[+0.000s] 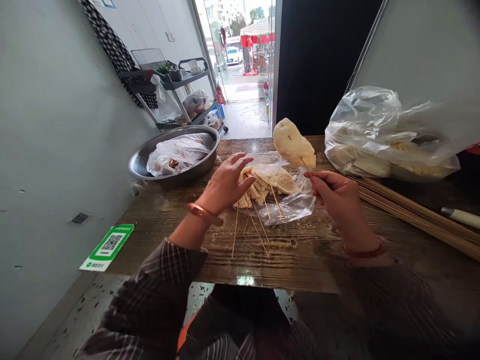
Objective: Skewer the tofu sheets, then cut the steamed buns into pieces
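My right hand pinches a thin wooden skewer that carries a flat, pale yellow piece of food, raised above the table. To its left, my left hand has its fingers apart and holds nothing, just over the left side of the food pile. That pile of flat pale pieces lies on a clear plastic bag. Several skewers stick out of the pile toward me, their ends over the wooden table.
A metal bowl with a plastic bag inside stands at the left. Another filled clear bag sits at the right, behind a bundle of long skewers and a pale handle. A green code card lies at the left edge.
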`<state>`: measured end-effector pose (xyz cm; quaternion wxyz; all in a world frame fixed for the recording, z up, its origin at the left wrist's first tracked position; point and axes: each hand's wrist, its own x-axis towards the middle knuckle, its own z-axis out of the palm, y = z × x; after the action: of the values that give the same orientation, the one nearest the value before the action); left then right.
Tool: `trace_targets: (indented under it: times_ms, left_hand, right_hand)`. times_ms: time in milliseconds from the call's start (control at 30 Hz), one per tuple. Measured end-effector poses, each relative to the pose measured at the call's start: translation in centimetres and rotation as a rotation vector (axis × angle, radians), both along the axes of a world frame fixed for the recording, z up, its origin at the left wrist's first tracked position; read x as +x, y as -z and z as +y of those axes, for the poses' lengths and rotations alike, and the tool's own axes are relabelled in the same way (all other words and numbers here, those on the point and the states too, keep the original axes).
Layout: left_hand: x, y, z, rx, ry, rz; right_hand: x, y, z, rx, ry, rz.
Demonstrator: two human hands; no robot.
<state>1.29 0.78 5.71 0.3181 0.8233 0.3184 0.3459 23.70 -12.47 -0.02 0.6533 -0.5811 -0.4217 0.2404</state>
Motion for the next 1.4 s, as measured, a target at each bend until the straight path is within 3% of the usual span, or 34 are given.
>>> trace_targets:
  times_ms: [133, 267, 400, 533, 733, 967, 1067, 1167, 1233, 1400]
  left_hand:
    - [-0.2, -1.7, 2.9, 0.12, 0.097, 0.407]
    - [1.0, -0.2, 6.7, 0.112, 0.08, 0.683]
    - [2.2, 1.4, 9.7, 0.029, -0.014, 0.638]
    - [2.3, 1.5, 11.2, 0.003, -0.064, 0.445]
    - [1.3, 0.5, 11.0, 0.025, -0.049, 0.356]
    - [1.3, -0.3, 9.9, 0.094, -0.001, 0.41]
    - [1.1, -0.6, 9.7, 0.115, 0.025, 0.49]
    - [0.5, -0.6, 9.6, 0.141, 0.042, 0.599]
    - [0.0, -0.4, 9.5, 0.174, 0.071, 0.659]
    - [-0.1, -0.3, 7.7, 0.344, 0.045, 0.713]
  right_hand:
    - [-0.9, -0.3, -0.9, -0.045, -0.112, 0.077]
    - [-1.9, -0.6, -1.8, -0.094, -0.218, 0.101]
    - [-2.5, -1.1, -2.7, -0.215, -0.285, 0.041]
    - [-3.1, -0.9, -2.7, -0.297, -0.35, 0.044]
    - [-4.9, 0.0, 0.6, -0.264, -0.371, 0.276]
    - [-7.3, -0.1, 5.4, -0.239, -0.204, 0.499]
    - [-8.4, -0.4, 5.9, -0.243, -0.352, 0.352]
    - [-8.5, -0.4, 5.4, -0.23, -0.524, -0.018]
    - [-7.6, -0.3, 4.9, -0.2, -0.489, -0.186]
    - [-3.2, -0.2, 4.7, -0.185, -0.261, -0.253]
